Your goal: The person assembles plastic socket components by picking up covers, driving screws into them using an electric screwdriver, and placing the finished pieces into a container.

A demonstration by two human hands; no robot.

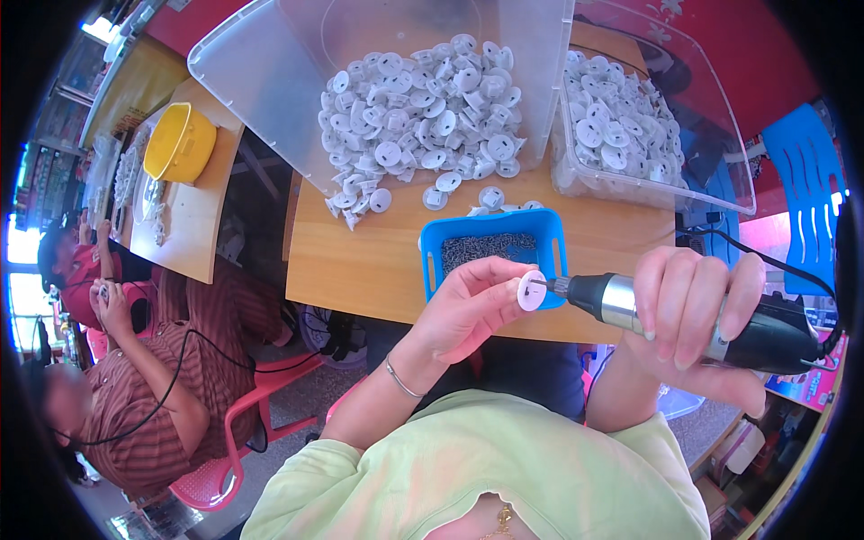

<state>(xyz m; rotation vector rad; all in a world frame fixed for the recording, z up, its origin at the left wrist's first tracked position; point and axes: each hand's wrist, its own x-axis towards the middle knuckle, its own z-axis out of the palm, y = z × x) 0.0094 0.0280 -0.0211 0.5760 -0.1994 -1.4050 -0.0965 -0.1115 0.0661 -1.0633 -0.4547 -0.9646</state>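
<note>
Between the thumb and fingers of my left hand (468, 306) is a small round white plastic part (531, 291), its flat face turned to the right. My right hand (693, 310) wraps round the black and silver body of an electric screwdriver (617, 303), which lies level and points left. The screwdriver's tip meets the face of the white part; whether a screw sits there is too small to tell. Just behind my left hand stands a blue plastic basket (493, 223) holding many small dark screws (477, 251).
A heap of white plastic parts (423, 117) spills from a tipped clear bin (270, 81) onto the wooden table (360, 261). More fill a clear box (621, 180) at the right. A black cord (765, 256) runs to the screwdriver. Two people sit at left near a yellow basket (184, 148).
</note>
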